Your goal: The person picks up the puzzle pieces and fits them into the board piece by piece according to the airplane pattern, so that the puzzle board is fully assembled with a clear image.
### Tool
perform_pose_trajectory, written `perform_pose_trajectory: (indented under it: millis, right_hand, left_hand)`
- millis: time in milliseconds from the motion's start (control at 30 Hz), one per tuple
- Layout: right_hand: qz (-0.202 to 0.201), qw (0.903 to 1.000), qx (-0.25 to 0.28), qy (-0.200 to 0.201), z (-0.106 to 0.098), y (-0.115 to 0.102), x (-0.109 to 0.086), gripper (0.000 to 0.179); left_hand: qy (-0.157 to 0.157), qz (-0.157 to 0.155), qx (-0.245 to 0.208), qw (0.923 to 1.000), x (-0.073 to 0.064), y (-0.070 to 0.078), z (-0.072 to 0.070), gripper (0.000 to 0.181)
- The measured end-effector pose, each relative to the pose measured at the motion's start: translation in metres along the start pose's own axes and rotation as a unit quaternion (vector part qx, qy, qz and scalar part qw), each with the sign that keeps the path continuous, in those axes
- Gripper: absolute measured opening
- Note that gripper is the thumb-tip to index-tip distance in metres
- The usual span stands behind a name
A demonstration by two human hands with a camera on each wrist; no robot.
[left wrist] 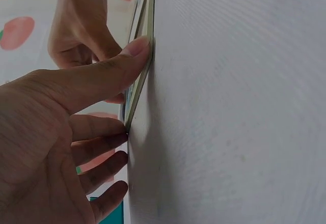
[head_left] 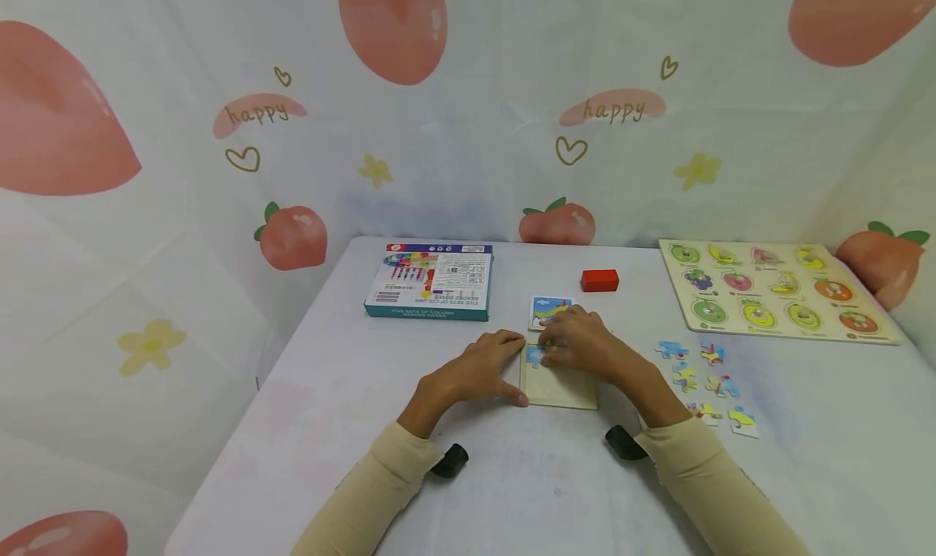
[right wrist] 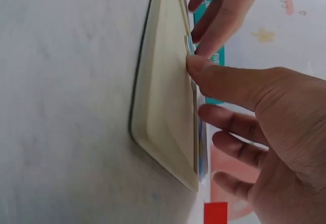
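Observation:
A pale wooden puzzle tray [head_left: 561, 391] lies flat on the white table between both hands. My left hand [head_left: 478, 367] holds its left side, thumb at the near corner and forefinger at the far corner. In the left wrist view the left thumb [left wrist: 114, 74] bears on the tray's edge. A blue jigsaw piece [head_left: 535, 355] sits in the tray's far left corner. My right hand [head_left: 585, 346] has thumb and forefinger at this piece, partly covering it. The right wrist view shows the right thumb [right wrist: 229, 81] on the piece's edge, the other fingers loosely bent.
Several loose jigsaw pieces [head_left: 722, 386] lie right of the tray. Beyond it are a small picture card [head_left: 548, 306], a red block [head_left: 600, 280] and a bead-set box [head_left: 439, 284]. A fruit puzzle board [head_left: 778, 292] lies at the far right.

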State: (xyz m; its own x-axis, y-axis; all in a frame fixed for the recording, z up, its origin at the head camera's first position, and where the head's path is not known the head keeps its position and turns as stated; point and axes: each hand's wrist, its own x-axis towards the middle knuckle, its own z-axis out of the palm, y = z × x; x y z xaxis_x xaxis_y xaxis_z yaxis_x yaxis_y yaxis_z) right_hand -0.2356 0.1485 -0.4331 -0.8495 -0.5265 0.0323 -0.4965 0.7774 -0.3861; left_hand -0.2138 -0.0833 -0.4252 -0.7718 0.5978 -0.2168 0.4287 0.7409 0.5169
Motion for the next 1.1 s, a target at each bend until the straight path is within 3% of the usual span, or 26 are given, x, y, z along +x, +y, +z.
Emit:
perform_pose_trajectory:
  millis: [333,700,900,1100]
  right_hand:
    - [0.046,0.9987,-0.017,0.010,0.002,-0.003,0.002,0.029]
    - [0.043,0.9989,-0.006,0.016,0.003,-0.002,-0.002,0.031]
    - [0.023,0.9991,-0.011,0.036,-0.005,0.009,-0.016,0.034]
    - [0.058,0.9968,0.000,0.054,-0.020,0.028,-0.040,0.034]
  left_hand:
    - [0.001,0.004,0.010,0.9999,0.002,0.000,0.002,0.088]
    - [-0.007,0.028,0.053,0.9982,0.003,0.007,0.002,0.073]
    - [-0.008,0.029,0.074,0.9968,0.003,0.009,0.002,0.074]
    - [-0.009,0.025,0.077,0.9967,0.002,0.009,0.003,0.076]
